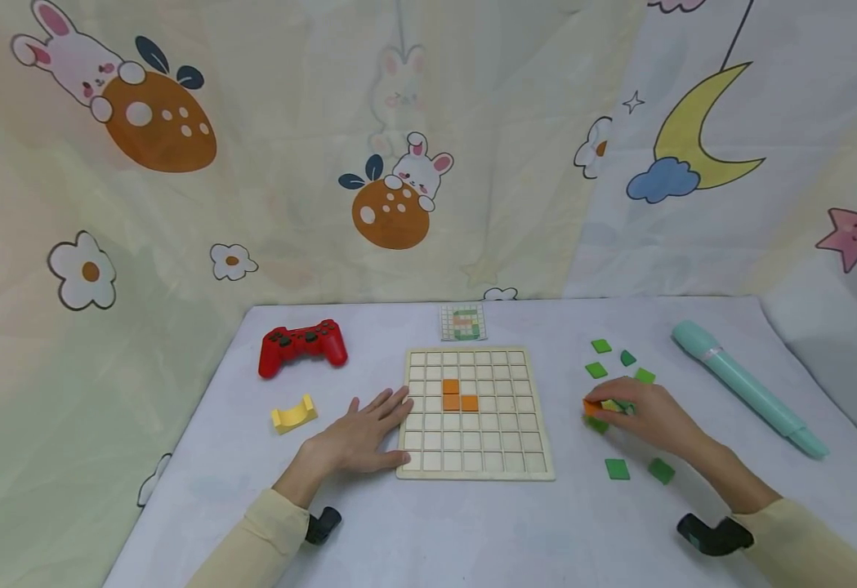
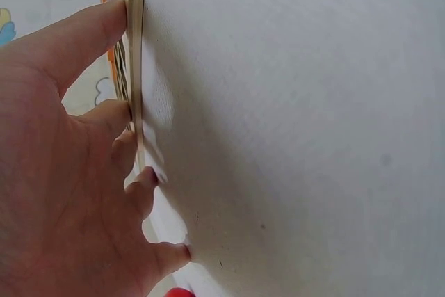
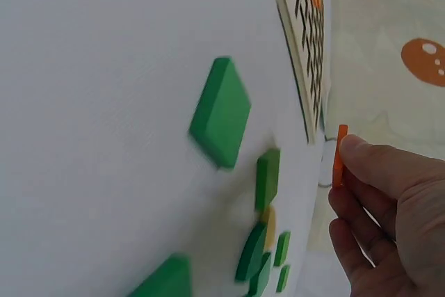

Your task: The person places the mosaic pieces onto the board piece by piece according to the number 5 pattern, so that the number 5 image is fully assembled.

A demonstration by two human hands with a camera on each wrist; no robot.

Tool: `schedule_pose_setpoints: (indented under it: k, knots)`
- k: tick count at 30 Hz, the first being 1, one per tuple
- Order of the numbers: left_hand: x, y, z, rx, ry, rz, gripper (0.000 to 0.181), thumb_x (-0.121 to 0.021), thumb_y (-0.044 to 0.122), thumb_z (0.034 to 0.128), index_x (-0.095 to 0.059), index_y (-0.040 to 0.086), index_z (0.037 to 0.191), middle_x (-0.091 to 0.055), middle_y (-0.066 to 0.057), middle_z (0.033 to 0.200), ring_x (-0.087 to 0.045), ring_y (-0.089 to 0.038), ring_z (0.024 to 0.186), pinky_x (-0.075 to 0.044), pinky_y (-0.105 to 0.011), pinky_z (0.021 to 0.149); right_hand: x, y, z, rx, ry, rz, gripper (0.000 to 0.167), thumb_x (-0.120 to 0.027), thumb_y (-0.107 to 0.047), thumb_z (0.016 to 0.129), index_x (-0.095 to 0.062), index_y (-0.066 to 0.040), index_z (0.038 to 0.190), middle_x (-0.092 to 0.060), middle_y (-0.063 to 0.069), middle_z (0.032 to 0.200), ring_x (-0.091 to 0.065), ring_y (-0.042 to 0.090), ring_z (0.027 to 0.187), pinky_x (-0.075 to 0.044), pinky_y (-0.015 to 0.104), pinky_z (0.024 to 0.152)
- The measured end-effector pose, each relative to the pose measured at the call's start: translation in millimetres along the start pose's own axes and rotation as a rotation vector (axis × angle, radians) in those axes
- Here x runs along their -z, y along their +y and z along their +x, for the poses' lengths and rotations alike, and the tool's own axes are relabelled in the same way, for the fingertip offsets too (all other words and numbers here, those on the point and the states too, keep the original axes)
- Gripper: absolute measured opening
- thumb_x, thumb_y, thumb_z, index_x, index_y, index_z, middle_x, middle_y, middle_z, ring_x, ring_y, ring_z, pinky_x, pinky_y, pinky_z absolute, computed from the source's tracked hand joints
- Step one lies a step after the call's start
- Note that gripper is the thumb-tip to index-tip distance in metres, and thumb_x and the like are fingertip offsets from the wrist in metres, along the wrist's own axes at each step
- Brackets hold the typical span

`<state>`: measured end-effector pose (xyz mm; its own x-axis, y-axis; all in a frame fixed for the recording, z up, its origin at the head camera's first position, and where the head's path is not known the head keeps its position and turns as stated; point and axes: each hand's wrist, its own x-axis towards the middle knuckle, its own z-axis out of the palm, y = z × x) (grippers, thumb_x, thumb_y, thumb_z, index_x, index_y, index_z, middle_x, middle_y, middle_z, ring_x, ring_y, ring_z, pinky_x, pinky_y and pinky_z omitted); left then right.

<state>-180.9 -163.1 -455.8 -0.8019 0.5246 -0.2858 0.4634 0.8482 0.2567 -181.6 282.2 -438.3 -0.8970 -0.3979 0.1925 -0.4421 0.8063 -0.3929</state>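
Observation:
A pale grid board (image 1: 472,464) lies mid-table with three orange square tiles (image 1: 451,402) in its cells. My left hand (image 1: 358,437), fingers spread, rests at the board's left edge; in the left wrist view the thumb touches its side. Right of the board, my right hand (image 1: 652,416) pinches an orange tile (image 3: 339,158) between thumb and fingers, raised off the table. Several green tiles (image 1: 618,469) lie scattered beneath and around this hand. A yellow piece (image 3: 270,226) sits among them, partly hidden by the hand in the head view.
Behind the board lies a small pattern card (image 1: 463,322). On the left are a red game controller (image 1: 301,345) and a yellow curved block (image 1: 294,414). A long teal tube-shaped object (image 1: 752,390) lies at the far right. A printed cloth (image 1: 288,163) hangs behind the table.

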Motion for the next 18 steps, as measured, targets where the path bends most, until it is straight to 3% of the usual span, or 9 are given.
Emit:
schedule_pose_setpoints:
  k: [9, 18]
  knots:
    - [-1.1, -0.9, -0.6, -0.009, 0.005, 0.003, 0.081, -0.053, 0.058, 0.0908, -0.021, 0.022, 0.156, -0.008, 0.005, 0.165, -0.012, -0.024, 0.152, -0.017, -0.065, 0.115, -39, -45, 54.3, 0.090, -0.064, 0.118, 0.024, -0.077, -0.013, 0.081, -0.075, -0.012, 0.105, -0.072, 0.002, 0.107, -0.065, 0.025, 0.104, -0.055, 0.041, 0.086]
    - [-0.9, -0.8, 0.5, -0.013, 0.001, 0.012, 0.081, -0.052, 0.058, 0.0913, -0.019, 0.023, 0.156, -0.007, 0.005, 0.165, -0.011, -0.024, 0.152, -0.017, -0.065, 0.115, -66, -76, 79.9, 0.153, -0.088, 0.219, 0.021, -0.075, -0.015, 0.083, -0.075, -0.009, 0.103, -0.073, 0.003, 0.104, -0.065, 0.023, 0.101, -0.054, 0.039, 0.088]
